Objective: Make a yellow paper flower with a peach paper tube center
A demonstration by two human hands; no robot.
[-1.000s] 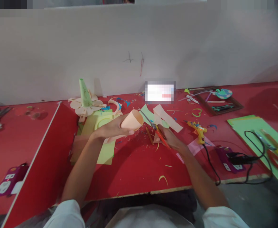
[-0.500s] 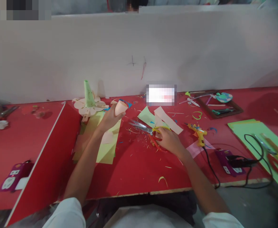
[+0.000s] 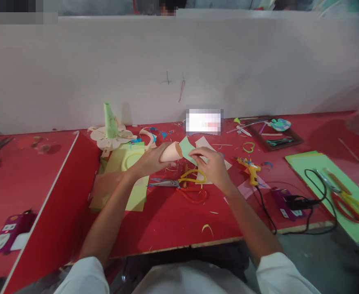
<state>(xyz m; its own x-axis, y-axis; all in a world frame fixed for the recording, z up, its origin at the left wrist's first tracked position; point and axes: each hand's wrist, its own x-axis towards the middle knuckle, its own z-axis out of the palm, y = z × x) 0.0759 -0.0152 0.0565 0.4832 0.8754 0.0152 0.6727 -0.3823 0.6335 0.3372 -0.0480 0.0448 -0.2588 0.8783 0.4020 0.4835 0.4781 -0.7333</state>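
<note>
While the broad red counter (image 3: 173,224) fills the middle and lower frame, metal-bladed scissors (image 3: 177,184) with one yellow and one red handle loop lie on it at centre, blades slightly spread and pointing left. Just above them, the bare left grip (image 3: 149,162) is wrapped around a peach rolled-paper tube (image 3: 169,153), tilted at the frame's centre, its open mouth facing right. To the right of that mouth is the bare right grip (image 3: 213,163), fingers bent; whether the fingertips meet or pinch anything, I cannot tell. The tube should be very light and springy, firm along its length but easily crushed at the thin mouth. A loose wrap around mid-wall seems the best hold.
</note>
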